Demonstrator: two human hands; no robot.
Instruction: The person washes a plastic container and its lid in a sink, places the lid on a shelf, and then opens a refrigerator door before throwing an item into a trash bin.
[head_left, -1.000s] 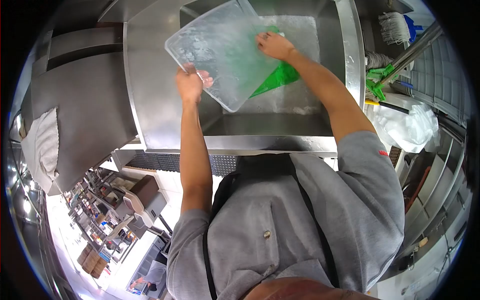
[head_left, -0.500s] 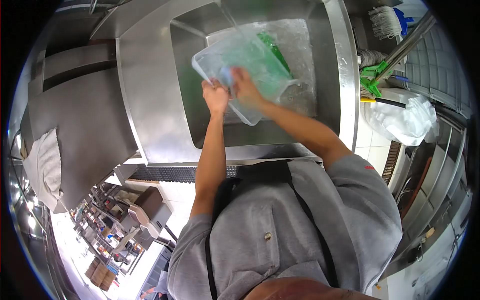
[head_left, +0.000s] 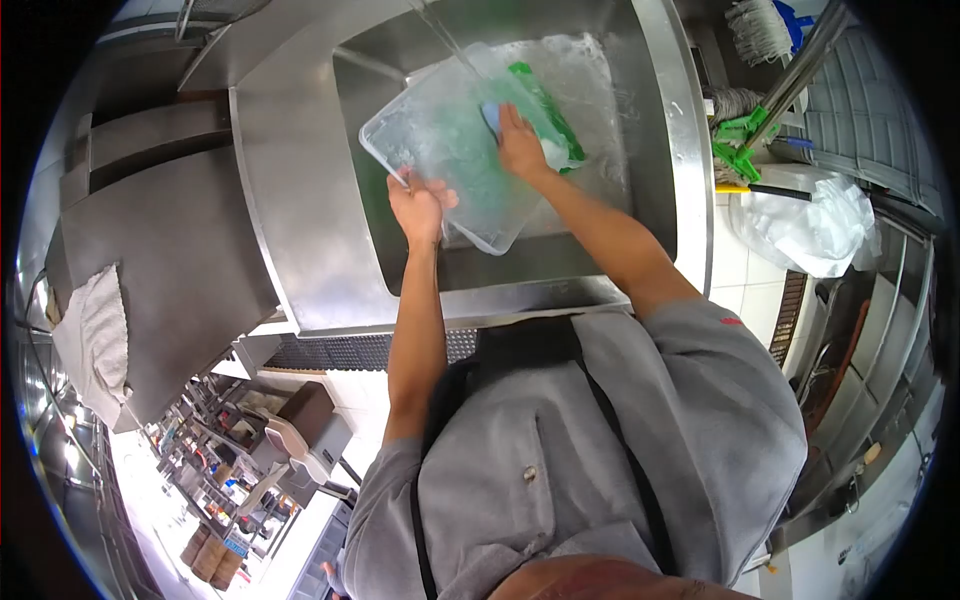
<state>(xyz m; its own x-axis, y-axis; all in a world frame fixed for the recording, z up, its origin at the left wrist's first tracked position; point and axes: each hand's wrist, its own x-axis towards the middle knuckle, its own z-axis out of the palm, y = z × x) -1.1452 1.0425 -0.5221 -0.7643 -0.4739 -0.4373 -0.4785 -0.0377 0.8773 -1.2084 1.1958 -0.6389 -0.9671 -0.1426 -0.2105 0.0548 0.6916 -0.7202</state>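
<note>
translucent container (head_left: 435,135), blue sponge (head_left: 490,115) partly hidden

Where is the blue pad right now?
In the head view, upper middle, the blue pad is in the right hand, over the clear plastic piece the left hand holds, left of the green item.

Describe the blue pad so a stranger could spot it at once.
Start at the steel sink, where the left hand holds a translucent plastic container. Over that container, find the right hand; the blue pad pokes out beside its fingers. Its blue colour sets it apart from the clear plastic and bright green item nearby.
</note>
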